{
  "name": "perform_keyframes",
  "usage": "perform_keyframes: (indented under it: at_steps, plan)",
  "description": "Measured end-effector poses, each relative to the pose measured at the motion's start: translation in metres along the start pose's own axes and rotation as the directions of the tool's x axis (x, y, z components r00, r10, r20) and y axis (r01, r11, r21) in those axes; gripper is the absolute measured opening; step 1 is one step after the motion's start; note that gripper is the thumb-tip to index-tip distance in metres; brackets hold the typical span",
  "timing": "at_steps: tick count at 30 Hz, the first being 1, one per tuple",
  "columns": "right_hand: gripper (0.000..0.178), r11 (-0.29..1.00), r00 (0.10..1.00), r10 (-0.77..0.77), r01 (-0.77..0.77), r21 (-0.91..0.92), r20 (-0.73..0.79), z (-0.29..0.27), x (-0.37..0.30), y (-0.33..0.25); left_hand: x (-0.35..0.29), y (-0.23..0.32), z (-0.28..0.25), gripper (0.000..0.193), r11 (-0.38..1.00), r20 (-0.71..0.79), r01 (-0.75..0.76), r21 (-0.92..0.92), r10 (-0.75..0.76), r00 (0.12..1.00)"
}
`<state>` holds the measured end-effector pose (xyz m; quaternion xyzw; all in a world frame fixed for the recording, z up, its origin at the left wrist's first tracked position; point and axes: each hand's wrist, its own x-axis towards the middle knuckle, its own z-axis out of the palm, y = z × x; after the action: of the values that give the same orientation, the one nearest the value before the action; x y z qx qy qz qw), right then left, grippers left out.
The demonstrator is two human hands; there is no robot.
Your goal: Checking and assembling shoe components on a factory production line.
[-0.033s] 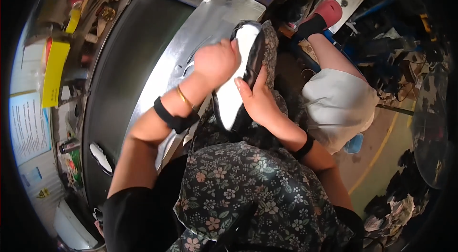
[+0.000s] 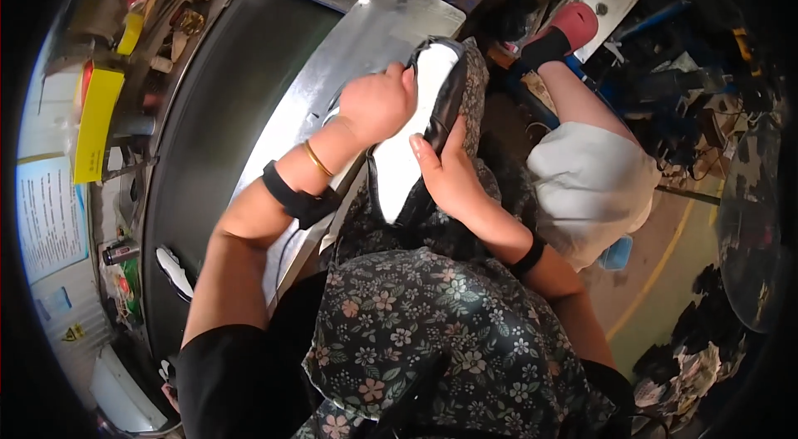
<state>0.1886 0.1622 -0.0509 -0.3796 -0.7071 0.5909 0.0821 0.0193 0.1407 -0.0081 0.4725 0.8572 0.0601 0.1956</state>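
Head view. Black shoe (image 2: 395, 177) is in front of the torso, white underside facing up toward the camera, long axis slanted: one end up and right, other end down over the floral apron (image 2: 416, 298).

Right hand (image 2: 455, 180) has it. Forearm comes from lower right, angled up-left, black band (image 2: 529, 258) at the wrist. Thumb lies on the white underside near mid-length, fingers go around the right side; part-closed clamp, some fingertips hidden.

Left hand (image 2: 376, 106) is at the shoe's left edge, above the right hand in frame. Elbow bent, forearm running up-right, gold bracelet (image 2: 317, 158) at the wrist, dark wristband (image 2: 293, 196) further down the arm. Fingers curled in, nearly a fist, back of hand toward the camera, thumb side next to the edge. Can't tell if it pinches the edge or has something small inside.

Metal sheet (image 2: 420, 13) sits behind the left hand. Left of that, dark belt (image 2: 249, 48) with a second black-and-white shoe (image 2: 173, 271) near its lower end.
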Motion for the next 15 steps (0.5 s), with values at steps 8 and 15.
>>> perform_keyframes:
  at_steps: [8,15]
  plan:
    - [0.082,0.981,0.991,-0.133,0.136,0.138,-0.032,0.009,0.0,0.023,-0.053,-0.004,0.015,0.059,0.963,0.186,0.137,-0.231,-0.095,0.978]
    - [0.088,0.946,0.943,-0.315,0.321,-0.042,0.103,-0.003,0.0,0.047,0.01,-0.009,0.037,0.06,-0.144,0.1,0.117,-0.983,0.119,0.988]
